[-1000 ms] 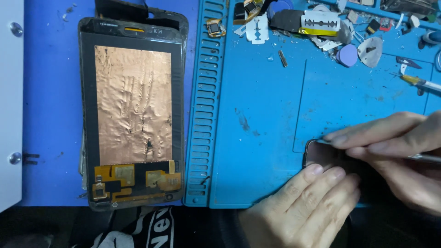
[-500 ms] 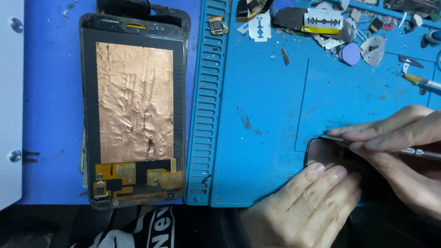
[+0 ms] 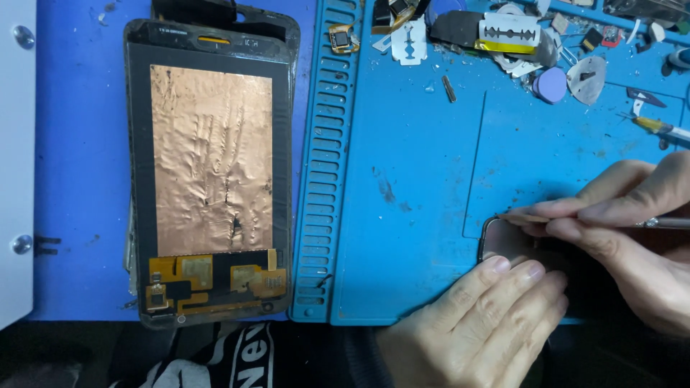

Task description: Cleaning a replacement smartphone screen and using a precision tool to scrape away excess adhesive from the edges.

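Right, in the head view you're working at the lower right corner of the blue mat (image 3: 417, 144), both hands crowding one small rounded dark part (image 3: 503, 241) with a pale metallic rim. Your left hand (image 3: 481, 323) is coming up from the bottom edge, fingers (image 3: 521, 276) lying flat and pressed together side by side, their tips resting on the part's lower edge and pinning it to the mat. Your right hand (image 3: 632, 237) is reaching in from the right edge, its fingers (image 3: 575, 212) bunched close, pinching a thin metal tool (image 3: 665, 223) whose shaft is showing behind the knuckles; its tip is hidden under your fingertips, so where it meets the part can't be told. The part is lying between the two sets of fingertips, only its left end showing, the rest covered by your hands.

Well apart on the left, an opened tablet screen assembly (image 3: 212, 165) is lying face down, its wrinkled copper foil (image 3: 212, 158) uppermost and yellow flex circuitry (image 3: 215, 276) at its near end. Along the mat's far edge, razor blades (image 3: 509, 32), a purple disc (image 3: 552, 82) and scraps are lying scattered, with a yellow-handled tool (image 3: 658, 126) near your right hand.
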